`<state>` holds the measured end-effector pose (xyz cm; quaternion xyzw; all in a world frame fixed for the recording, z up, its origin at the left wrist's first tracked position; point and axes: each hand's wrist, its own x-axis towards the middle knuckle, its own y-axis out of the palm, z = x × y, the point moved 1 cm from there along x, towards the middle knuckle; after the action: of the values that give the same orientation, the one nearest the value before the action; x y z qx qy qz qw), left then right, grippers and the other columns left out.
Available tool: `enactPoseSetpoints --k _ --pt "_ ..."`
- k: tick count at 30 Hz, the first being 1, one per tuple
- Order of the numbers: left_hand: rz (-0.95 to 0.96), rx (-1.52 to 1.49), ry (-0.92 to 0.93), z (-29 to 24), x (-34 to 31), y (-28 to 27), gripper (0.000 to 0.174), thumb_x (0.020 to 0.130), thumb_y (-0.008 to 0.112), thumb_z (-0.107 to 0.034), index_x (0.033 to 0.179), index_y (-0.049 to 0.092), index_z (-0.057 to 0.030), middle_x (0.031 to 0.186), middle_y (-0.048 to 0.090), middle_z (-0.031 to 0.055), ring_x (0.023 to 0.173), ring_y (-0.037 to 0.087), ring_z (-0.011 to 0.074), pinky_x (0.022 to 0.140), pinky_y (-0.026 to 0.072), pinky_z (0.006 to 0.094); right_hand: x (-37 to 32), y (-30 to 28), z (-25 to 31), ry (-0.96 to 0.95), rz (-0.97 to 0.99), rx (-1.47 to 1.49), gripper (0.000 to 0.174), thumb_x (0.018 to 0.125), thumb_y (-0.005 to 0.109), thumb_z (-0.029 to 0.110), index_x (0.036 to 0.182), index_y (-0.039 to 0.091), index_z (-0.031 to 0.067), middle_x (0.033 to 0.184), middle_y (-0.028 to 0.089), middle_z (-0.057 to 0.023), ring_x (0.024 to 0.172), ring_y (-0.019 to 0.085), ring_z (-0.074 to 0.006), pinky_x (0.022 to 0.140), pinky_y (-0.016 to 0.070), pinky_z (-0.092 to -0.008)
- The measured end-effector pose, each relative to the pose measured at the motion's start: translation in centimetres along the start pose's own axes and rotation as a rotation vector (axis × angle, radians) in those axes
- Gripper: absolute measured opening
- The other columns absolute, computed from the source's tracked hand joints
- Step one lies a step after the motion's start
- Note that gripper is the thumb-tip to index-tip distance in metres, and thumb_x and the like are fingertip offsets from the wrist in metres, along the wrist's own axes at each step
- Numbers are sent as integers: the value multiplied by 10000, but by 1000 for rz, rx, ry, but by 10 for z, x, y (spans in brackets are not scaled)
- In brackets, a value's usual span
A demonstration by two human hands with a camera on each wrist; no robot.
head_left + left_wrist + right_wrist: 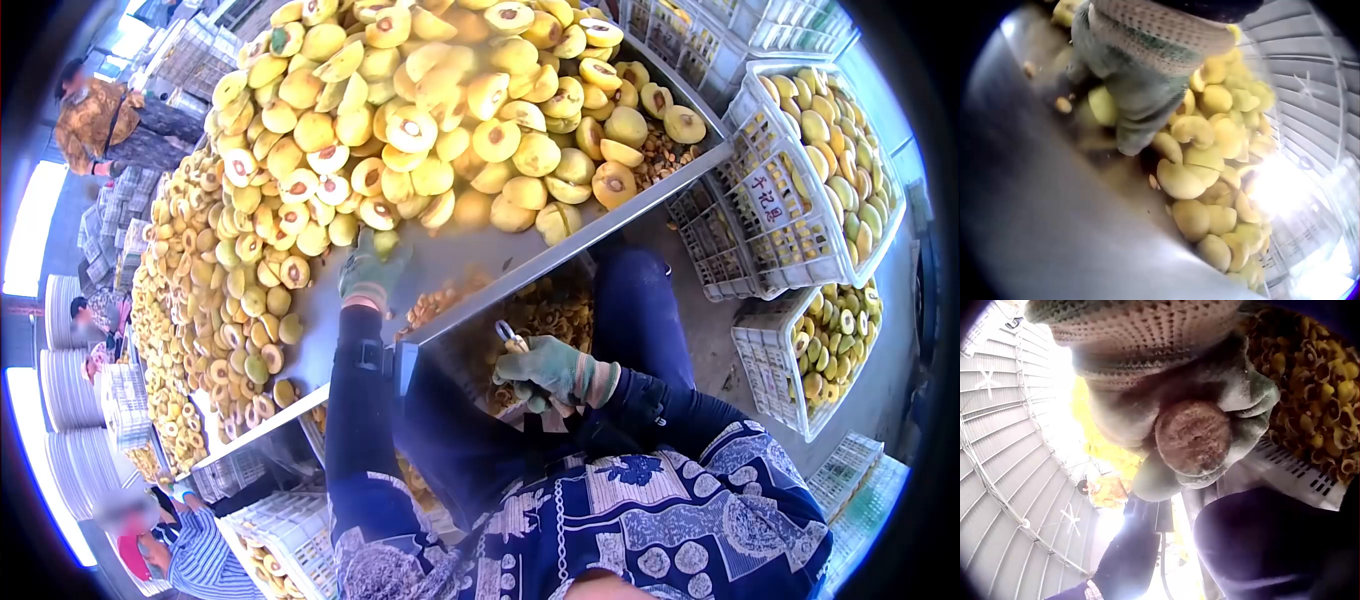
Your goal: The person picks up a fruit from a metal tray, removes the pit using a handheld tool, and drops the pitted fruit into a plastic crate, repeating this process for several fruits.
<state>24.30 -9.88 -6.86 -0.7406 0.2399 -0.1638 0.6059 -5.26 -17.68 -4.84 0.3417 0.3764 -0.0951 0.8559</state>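
Note:
My gloved left hand (372, 272) is at the near edge of a big heap of yellow peach halves (410, 130) on the metal table (330, 320). Its thumb and fingers are around a yellow-green peach half (1103, 106), part of which the glove hides. Over my lap, the gloved right hand (555, 370) grips a pitting tool (512, 336) with a curved metal end pointing up. The round butt of its wooden handle (1194, 437) shows below the fist in the right wrist view.
Loose pits (440, 300) lie by the table's raised rim (560, 255). Below, a container holds many pits and scraps (550, 315). White crates of peaches (800, 220) stand at right. Other people (115, 120) work along the left side, near stacked white baskets (75, 390).

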Motion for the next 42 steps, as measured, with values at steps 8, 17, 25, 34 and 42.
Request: enactPoseSetpoints --k 8,17,25,34,42 --pt "264 -1454 -144 12 -56 -15 432 894 598 -384 1159 561 -45 893 659 96 636 627 183 553 507 268 -1 9 21 -432 168 -532 174 828 597 214 777 586 48 548 522 -20 449 514 -115 386 393 -278" --pt "236 -1997 -44 -74 -185 -29 617 912 514 -489 1264 491 18 1189 571 205 1042 578 300 921 471 411 -11 39 2 -871 -265 -785 319 861 575 289 1090 569 68 885 655 -201 834 632 -390 736 494 -442" --pt "-202 -1556 113 -92 -216 -11 570 952 478 -452 1267 481 24 1102 605 177 965 612 239 791 509 311 -35 36 -16 -910 -216 -750 357 859 563 234 1173 545 64 957 656 -213 902 632 -382 776 500 -408" --pt "-184 -1319 145 -96 -226 -26 316 987 412 -176 1099 609 45 1083 636 97 802 600 150 661 496 253 -32 21 -11 -712 -40 -1213 357 882 572 278 1196 532 113 920 648 -173 837 634 -354 730 515 -385" --pt "-9 -1585 -91 -97 -233 -23 431 977 464 -321 1165 563 55 1087 631 126 804 634 202 632 524 276 -42 21 -12 -603 -100 -1331 258 874 553 283 1000 607 64 745 631 -58 625 619 -191 619 514 -311"
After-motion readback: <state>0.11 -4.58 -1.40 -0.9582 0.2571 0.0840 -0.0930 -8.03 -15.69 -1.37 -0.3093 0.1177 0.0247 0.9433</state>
